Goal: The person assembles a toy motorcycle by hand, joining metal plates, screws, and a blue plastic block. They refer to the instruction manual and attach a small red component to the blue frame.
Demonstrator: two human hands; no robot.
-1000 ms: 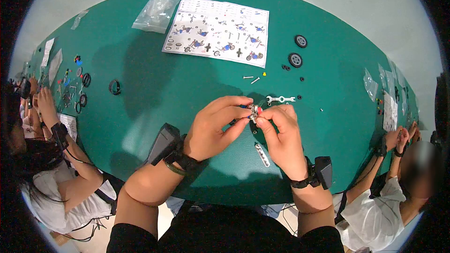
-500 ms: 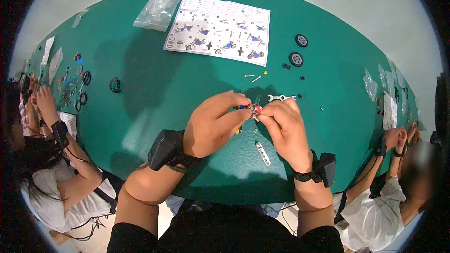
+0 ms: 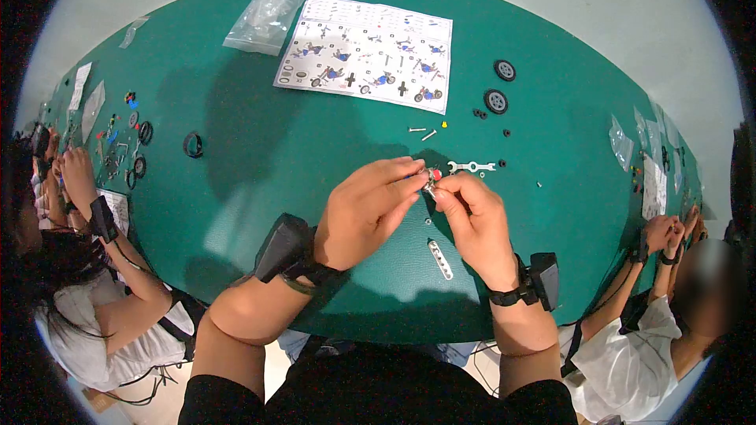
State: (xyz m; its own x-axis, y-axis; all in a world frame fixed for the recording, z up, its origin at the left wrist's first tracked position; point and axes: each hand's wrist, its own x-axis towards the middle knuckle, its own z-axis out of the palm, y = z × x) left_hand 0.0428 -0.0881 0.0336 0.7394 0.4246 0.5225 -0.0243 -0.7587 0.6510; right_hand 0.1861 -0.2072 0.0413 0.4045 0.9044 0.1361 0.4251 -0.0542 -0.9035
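Between the fingertips of both hands is a small model assembly point(image 3: 435, 175) of silvery metal pieces with a red part; much of it is hidden by the fingers. My left hand point(image 3: 366, 203) pinches it from the left, fingers closed. From the right, my right hand point(image 3: 477, 224) grips its near end between thumb and forefinger. Just beyond the right fingers lies a flat metal wrench point(image 3: 472, 167). Below the hands, a silvery perforated strip point(image 3: 441, 260) rests on the table, with a small nut point(image 3: 428, 221) above it.
A printed instruction sheet point(image 3: 366, 55) lies at the back of the green table point(image 3: 252, 189), beside a clear plastic bag point(image 3: 272, 12). Two wheels point(image 3: 496, 101), screws point(image 3: 429, 134) and a yellow piece point(image 3: 445, 124) are scattered to the right. People work at both sides.
The assembly has turned in my fingers, and its blue part is now mostly hidden. My left hand has shifted slightly right, its fingers straighter.
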